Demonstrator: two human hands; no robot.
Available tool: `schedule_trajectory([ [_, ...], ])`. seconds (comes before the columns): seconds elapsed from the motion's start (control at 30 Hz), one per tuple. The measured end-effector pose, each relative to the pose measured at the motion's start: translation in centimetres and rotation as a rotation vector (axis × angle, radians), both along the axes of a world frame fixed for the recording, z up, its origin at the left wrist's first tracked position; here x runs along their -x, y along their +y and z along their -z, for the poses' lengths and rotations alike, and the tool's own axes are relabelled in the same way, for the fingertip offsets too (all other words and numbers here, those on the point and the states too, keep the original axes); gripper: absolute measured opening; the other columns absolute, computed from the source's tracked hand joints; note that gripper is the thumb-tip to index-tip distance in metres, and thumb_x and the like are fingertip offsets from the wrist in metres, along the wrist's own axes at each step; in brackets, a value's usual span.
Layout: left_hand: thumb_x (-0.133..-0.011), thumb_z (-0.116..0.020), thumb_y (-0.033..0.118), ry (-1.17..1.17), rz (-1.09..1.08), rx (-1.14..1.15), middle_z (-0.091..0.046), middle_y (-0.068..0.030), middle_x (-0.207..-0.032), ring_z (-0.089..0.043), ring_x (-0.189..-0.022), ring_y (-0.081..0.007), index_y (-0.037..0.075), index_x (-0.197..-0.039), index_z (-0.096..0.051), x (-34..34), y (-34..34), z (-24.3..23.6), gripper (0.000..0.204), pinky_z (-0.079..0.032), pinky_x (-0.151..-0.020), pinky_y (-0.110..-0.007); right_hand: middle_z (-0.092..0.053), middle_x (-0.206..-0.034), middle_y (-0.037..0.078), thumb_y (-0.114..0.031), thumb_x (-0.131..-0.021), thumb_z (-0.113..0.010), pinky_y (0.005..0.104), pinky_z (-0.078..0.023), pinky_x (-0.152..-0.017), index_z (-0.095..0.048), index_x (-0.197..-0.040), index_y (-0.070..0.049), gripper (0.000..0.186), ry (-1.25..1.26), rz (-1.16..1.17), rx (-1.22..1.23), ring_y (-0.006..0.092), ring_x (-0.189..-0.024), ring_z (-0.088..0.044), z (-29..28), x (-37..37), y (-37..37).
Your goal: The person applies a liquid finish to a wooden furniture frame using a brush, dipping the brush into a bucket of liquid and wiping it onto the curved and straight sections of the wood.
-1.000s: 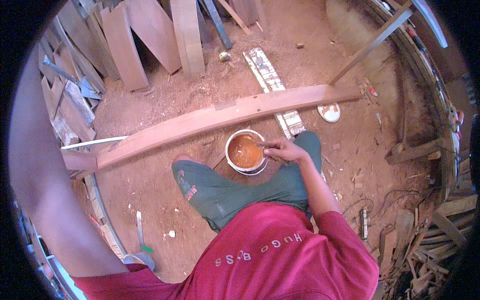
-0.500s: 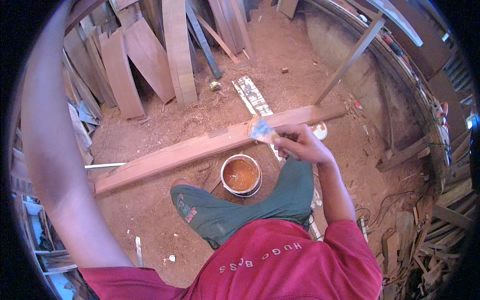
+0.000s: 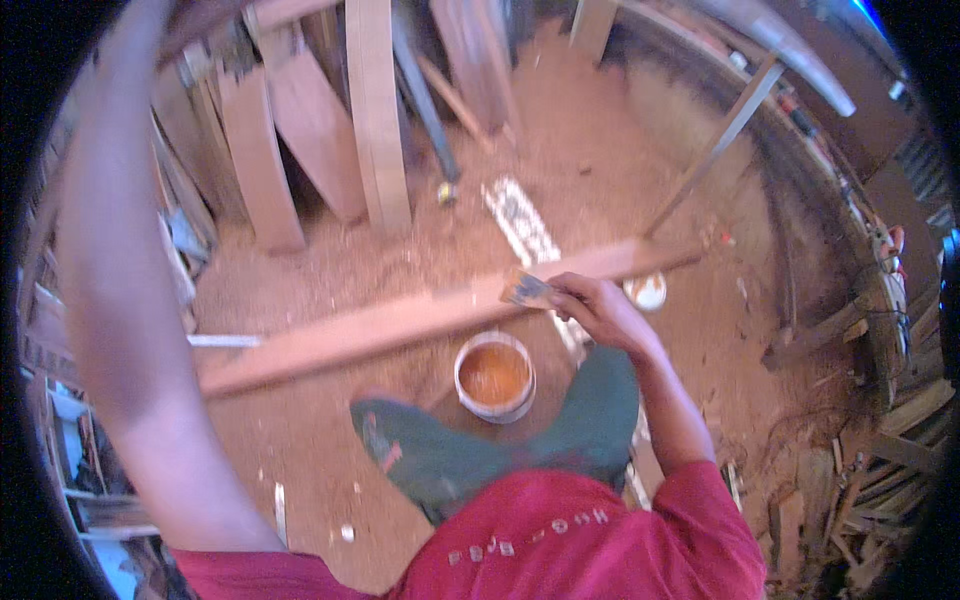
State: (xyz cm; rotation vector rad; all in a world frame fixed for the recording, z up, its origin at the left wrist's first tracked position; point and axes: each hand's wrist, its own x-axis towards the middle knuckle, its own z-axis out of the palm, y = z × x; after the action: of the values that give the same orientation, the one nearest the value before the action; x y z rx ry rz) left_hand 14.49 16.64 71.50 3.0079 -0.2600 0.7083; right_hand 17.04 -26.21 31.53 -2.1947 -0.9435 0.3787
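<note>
A flat tool [image 3: 530, 289] with a fan-shaped, blue-grey and pale face and a brownish far edge is over the middle of the scene, pointing left. The right hand [image 3: 592, 302] has its fingers folded around the tool's near end. Behind the tool in this view lies a board [image 3: 380, 326], long, smooth and pinkish-brown, running from near left to far right; whether tool and board touch, I cannot tell. Just nearer is a round white bucket [image 3: 500, 412], upright between the person's knees, holding a wet-looking orange-brown substance [image 3: 495, 370] below the rim. To the right of the hand, beside the board, is a round white disc [image 3: 648, 291] with an orange smear. A white-splashed strip [image 3: 520, 222] extends away beyond the board over crumbly reddish-brown ground [image 3: 580, 130]. Far left, tall planks [image 3: 380, 130] stand in a row, some curved; near right, rough scrap wood [image 3: 890, 450] is heaped. The left arm [image 3: 130, 330] reaches up the left side; its hand is out of view, so I cannot tell its grip.
</note>
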Motion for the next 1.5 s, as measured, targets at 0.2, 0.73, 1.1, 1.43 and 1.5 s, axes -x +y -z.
schedule_trajectory([
  [0.2, -0.100, -0.055, 0.042, 0.038, 0.059, 0.216, -0.064, -0.0086, -0.131, -0.056, -0.125, -0.0190, 0.002, -0.132, -0.063, -4.5, 4.4, 0.8, 0.051, -0.037, -0.113, -0.032, -0.072, -0.099, 0.014, -0.009, -0.087, -0.067, 0.0377, -0.054, -0.084, -0.071, -0.112, -0.003, 0.027, -1.052, 0.120, -0.153, 0.0258, -0.092, -0.070, -26.6, -2.2, -0.7],
  [0.73, -0.098, -0.057, 0.048, 0.056, 0.057, 0.230, -0.065, -0.0088, -0.128, -0.057, -0.122, -0.0177, 0.002, -0.130, -0.064, -4.1, 3.0, 0.9, 0.056, -0.038, -0.111, -0.031, -0.068, -0.066, 0.006, -0.045, -0.081, -0.071, 0.0449, -0.037, -0.088, -0.073, -0.074, -0.014, 0.032, -1.897, -0.108, 0.666, 0.0268, -0.068, -0.067, -44.1, -1.6, 12.2],
  [1.1, -0.099, -0.058, 0.043, 0.079, 0.065, 0.322, -0.066, -0.0087, -0.124, -0.060, -0.116, -0.0156, 0.003, -0.130, -0.064, -5.0, 3.2, 1.5, 0.051, -0.043, -0.105, -0.030, -0.069, -0.069, 0.007, -0.052, -0.081, -0.072, 0.0443, -0.039, -0.086, -0.074, -0.076, -0.014, 0.038, -1.826, 0.065, 0.771, 0.0267, -0.072, -0.067, -44.9, -1.8, 11.5],
  [1.43, -0.099, -0.057, 0.045, 0.067, 0.003, 0.228, -0.065, -0.0097, -0.129, -0.058, -0.121, -0.0170, 0.003, -0.129, -0.065, -4.3, 3.1, 0.7, 0.052, -0.040, -0.109, -0.032, -0.070, -0.072, 0.007, -0.052, -0.081, -0.072, 0.0441, -0.041, -0.082, -0.075, -0.077, -0.014, 0.039, -1.803, 0.090, 0.748, 0.0268, -0.075, -0.068, -45.1, -3.6, 9.8],
  [1.5, -0.098, -0.056, 0.049, 0.078, -0.012, 0.217, -0.065, -0.0100, -0.129, -0.059, -0.121, -0.0181, 0.004, -0.131, -0.064, -4.3, 3.1, 0.7, 0.056, -0.040, -0.110, -0.032, -0.070, -0.073, 0.008, -0.052, -0.081, -0.072, 0.0440, -0.042, -0.081, -0.075, -0.078, -0.014, 0.039, -1.803, 0.094, 0.745, 0.0269, -0.075, -0.068, -45.2, -3.8, 9.5],
])
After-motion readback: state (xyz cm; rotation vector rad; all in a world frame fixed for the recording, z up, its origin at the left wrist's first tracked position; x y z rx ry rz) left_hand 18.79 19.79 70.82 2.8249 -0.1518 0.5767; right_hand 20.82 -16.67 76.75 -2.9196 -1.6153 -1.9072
